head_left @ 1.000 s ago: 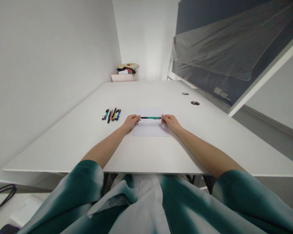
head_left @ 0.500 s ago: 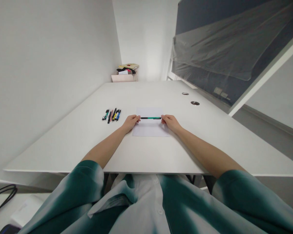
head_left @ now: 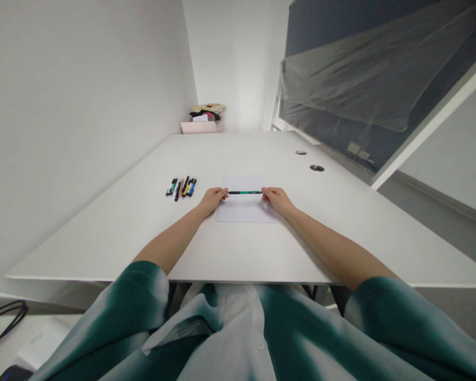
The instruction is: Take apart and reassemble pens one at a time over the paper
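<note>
Between my two hands a green and black pen (head_left: pixel 245 192) lies level, held sideways over a white sheet of paper (head_left: pixel 245 212). My left hand (head_left: pixel 213 200) pinches its black end with thumb and fingers. At the other end, where the clip is, my right hand (head_left: pixel 277 199) pinches it in the same way. My fingertips cover both tips of the pen. Left of my left hand, a row of several pens (head_left: pixel 181 188) in black, green, pink, yellow and blue rests on the table.
The white table (head_left: pixel 238 254) reaches to a box (head_left: pixel 200 127) heaped with cloth at the far end. Two round metal inserts (head_left: pixel 317 168) are set in its right side. A dark panel under plastic film (head_left: pixel 353 84) stands to the right, a wall (head_left: pixel 83 106) to the left.
The pen appears to have rolled slightly about its length, so its clip shows differently. Both hands stay in place on its ends.
</note>
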Demonstrator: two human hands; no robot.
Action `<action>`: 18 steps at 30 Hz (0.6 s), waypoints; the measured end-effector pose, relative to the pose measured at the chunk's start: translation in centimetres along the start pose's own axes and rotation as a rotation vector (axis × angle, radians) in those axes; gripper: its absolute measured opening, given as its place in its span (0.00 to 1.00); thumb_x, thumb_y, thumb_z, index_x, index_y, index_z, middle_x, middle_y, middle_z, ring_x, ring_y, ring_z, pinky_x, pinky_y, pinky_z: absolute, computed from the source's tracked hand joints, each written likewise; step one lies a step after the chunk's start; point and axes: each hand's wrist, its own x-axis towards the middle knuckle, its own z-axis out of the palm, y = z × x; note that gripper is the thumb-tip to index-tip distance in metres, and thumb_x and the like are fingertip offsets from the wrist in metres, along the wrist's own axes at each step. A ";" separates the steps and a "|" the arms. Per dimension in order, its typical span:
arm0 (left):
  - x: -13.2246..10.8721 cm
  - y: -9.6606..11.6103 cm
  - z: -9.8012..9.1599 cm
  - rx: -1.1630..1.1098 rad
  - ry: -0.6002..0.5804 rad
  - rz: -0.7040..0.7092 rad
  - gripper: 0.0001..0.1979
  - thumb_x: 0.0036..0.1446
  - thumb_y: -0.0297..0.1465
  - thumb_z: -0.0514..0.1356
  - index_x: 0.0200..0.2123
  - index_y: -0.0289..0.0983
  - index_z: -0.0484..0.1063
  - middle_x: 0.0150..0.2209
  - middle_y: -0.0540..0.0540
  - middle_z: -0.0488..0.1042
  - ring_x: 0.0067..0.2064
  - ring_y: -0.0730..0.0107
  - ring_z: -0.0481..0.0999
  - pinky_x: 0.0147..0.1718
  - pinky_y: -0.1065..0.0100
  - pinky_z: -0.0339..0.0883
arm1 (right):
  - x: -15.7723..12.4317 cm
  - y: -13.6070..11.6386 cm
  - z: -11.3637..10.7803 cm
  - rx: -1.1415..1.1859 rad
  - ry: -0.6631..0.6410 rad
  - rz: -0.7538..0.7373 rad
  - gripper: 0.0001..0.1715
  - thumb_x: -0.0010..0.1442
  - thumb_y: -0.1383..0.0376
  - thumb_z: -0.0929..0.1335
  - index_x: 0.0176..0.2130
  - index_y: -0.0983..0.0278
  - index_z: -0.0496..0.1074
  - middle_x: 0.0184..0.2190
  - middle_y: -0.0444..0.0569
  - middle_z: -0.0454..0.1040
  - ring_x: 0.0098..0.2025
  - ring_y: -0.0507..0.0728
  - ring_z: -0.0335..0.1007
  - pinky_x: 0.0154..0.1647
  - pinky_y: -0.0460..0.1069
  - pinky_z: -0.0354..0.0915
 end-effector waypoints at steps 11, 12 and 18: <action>0.0 0.0 0.0 0.016 0.000 -0.001 0.28 0.49 0.58 0.61 0.21 0.37 0.71 0.27 0.44 0.75 0.31 0.69 0.69 0.35 0.65 0.62 | -0.2 -0.3 0.0 -0.002 -0.001 0.007 0.35 0.51 0.35 0.64 0.20 0.62 0.70 0.21 0.49 0.71 0.27 0.55 0.65 0.34 0.49 0.61; 0.0 0.0 0.0 0.018 0.002 -0.002 0.28 0.49 0.58 0.60 0.21 0.37 0.71 0.27 0.44 0.75 0.31 0.68 0.69 0.34 0.65 0.62 | -0.1 -0.3 0.0 -0.004 0.002 0.009 0.35 0.52 0.35 0.64 0.20 0.62 0.69 0.21 0.49 0.71 0.27 0.55 0.65 0.34 0.49 0.61; 0.1 -0.2 0.0 -0.012 0.004 -0.011 0.27 0.47 0.57 0.62 0.24 0.36 0.72 0.26 0.45 0.74 0.30 0.69 0.69 0.33 0.65 0.61 | 0.0 -0.1 0.2 0.021 0.005 0.012 0.34 0.52 0.36 0.65 0.21 0.62 0.69 0.21 0.48 0.70 0.26 0.54 0.64 0.33 0.49 0.61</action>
